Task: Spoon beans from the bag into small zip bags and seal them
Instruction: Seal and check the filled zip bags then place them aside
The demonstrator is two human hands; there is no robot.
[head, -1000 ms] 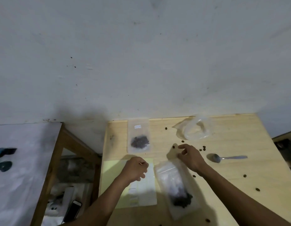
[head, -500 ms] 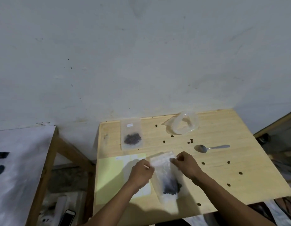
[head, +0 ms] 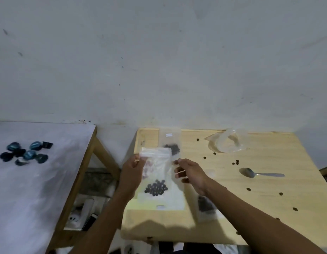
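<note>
clear plastic zip bag with beans pooled below the grip, flat on the table half a second ago, now hangs from the left hand's pinch, right hand loose beside it, probably sealed.

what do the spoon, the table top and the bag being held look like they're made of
Spoon: probably metal, grey with a dull shine on the bowl.
Table top: pale wood or wood-look board, matte, with faint grain.
Held zip bag: thin clear plastic film; the dark beans show through it.
</note>
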